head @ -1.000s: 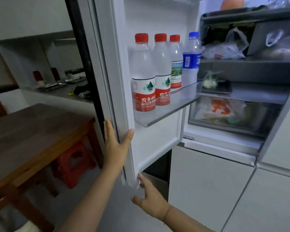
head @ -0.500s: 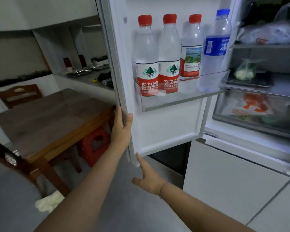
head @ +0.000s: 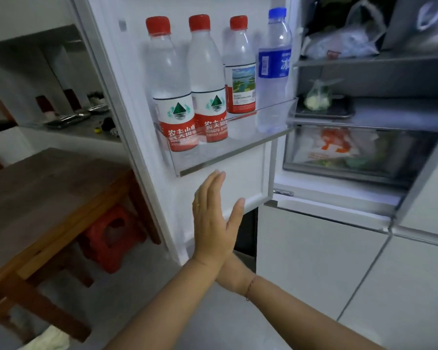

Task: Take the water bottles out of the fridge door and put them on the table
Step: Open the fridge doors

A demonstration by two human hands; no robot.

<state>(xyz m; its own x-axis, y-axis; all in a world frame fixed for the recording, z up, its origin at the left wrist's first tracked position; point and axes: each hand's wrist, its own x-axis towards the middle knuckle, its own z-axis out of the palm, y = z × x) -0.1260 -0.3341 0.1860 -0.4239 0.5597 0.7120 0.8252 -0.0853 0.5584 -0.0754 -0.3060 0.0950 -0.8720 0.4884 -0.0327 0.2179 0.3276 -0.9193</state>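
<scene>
The open fridge door has a clear shelf (head: 228,157) with water bottles standing in a row. Two at the left, the first red-capped bottle (head: 171,79) and its twin (head: 208,72), carry red labels. Beside them is a red-capped bottle with a landscape label (head: 239,72), then a blue-capped bottle (head: 274,64). My left hand (head: 211,223) is raised flat just below the shelf, fingers together, holding nothing. My right hand (head: 232,276) crosses behind the left wrist, its fingers hidden. The wooden table (head: 36,198) stands at the left.
A red plastic stool (head: 111,236) sits under the table beside the door. The fridge interior at the right holds bags on shelves and a crisper drawer (head: 339,152). A cluttered counter (head: 74,122) runs behind the table. White lower fridge doors (head: 314,261) are closed.
My left hand let go of the door edge and moved right, up to just under the shelf. My right hand slid behind it. The view moved closer to the bottles.
</scene>
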